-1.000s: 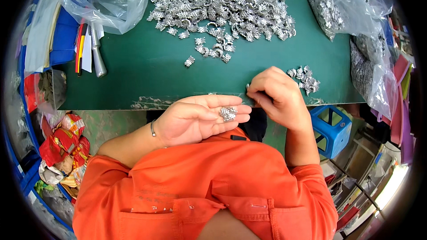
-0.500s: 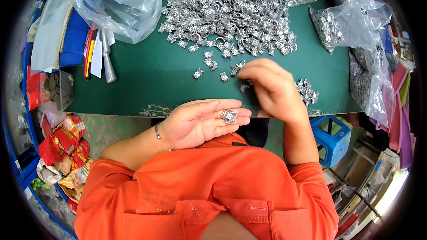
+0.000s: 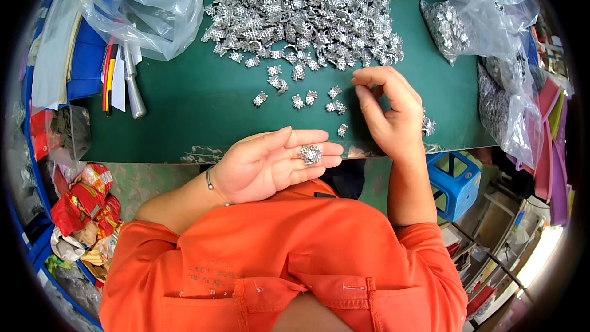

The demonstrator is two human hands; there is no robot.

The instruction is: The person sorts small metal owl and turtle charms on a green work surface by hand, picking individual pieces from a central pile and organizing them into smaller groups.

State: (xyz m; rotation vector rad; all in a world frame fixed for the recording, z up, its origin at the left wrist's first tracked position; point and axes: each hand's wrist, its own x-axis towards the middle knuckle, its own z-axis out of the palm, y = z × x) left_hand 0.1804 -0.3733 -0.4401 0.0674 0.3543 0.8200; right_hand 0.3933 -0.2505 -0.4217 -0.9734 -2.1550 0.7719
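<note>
My left hand (image 3: pixel 252 166) lies palm up at the near table edge with its fingers stretched out flat. A few small silver perforated metal pieces (image 3: pixel 310 154) rest in a cluster on those fingers. Over the table to the right is my right hand (image 3: pixel 393 107), its fingers curled and thumb and forefinger tips close together; whether anything sits between them I cannot make out. Several loose metal pieces (image 3: pixel 298 101) are scattered left of the right hand, one single piece (image 3: pixel 342 130) nearest to me. Beyond them spreads a large heap of the same pieces (image 3: pixel 295 15).
On the green table (image 3: pixel 203 98), a clear plastic bag (image 3: pixel 147 18) and pens (image 3: pixel 109 80) lie at left. Filled plastic bags (image 3: pixel 455 27) stand at right. A small pile of pieces (image 3: pixel 428 125) is partly behind my right wrist. A blue stool (image 3: pixel 458 184) stands below the table.
My right hand has lifted away from the loose pieces and moved slightly right, uncovering several of them. The whole view has shifted a little. My left hand still carries its cluster.
</note>
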